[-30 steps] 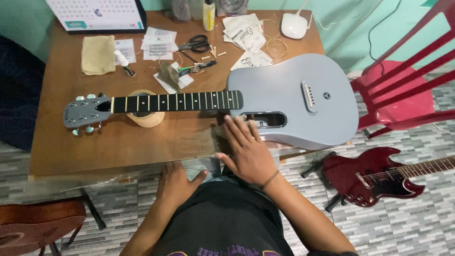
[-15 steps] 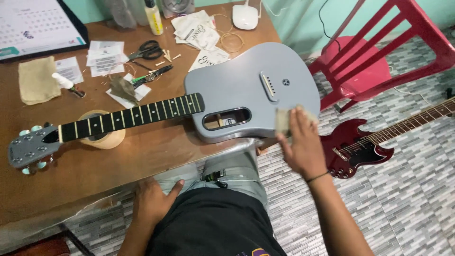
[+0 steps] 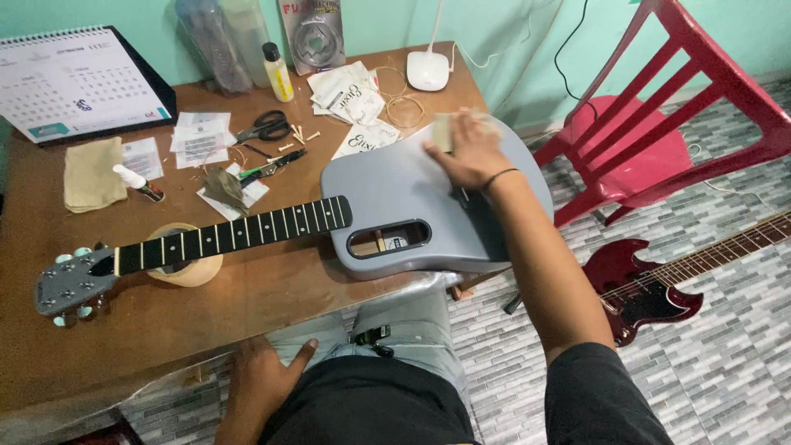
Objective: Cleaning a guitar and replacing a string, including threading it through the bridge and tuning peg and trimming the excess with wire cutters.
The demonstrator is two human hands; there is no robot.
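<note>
A grey acoustic guitar (image 3: 395,198) without strings lies across the brown table (image 3: 247,305), its black fretboard (image 3: 239,235) running left to a grey headstock (image 3: 70,284). The neck rests on a roll of tape (image 3: 191,270). My right hand (image 3: 461,152) presses a small beige cloth (image 3: 445,132) onto the far right part of the guitar's body. My left hand (image 3: 259,379) rests on my thigh below the table's edge, holding nothing, fingers apart.
Scissors (image 3: 264,126), cutters (image 3: 272,165), string packets (image 3: 350,95), a yellow bottle (image 3: 278,72), a desk calendar (image 3: 78,82) and a folded cloth (image 3: 92,173) lie on the table. A red chair (image 3: 659,140) stands right; a dark red electric guitar (image 3: 659,280) lies on the tiled floor.
My right hand has moved with the cloth from the guitar's lower right edge up onto the far part of its body. My view has swung right. The left hand stays on my thigh.
</note>
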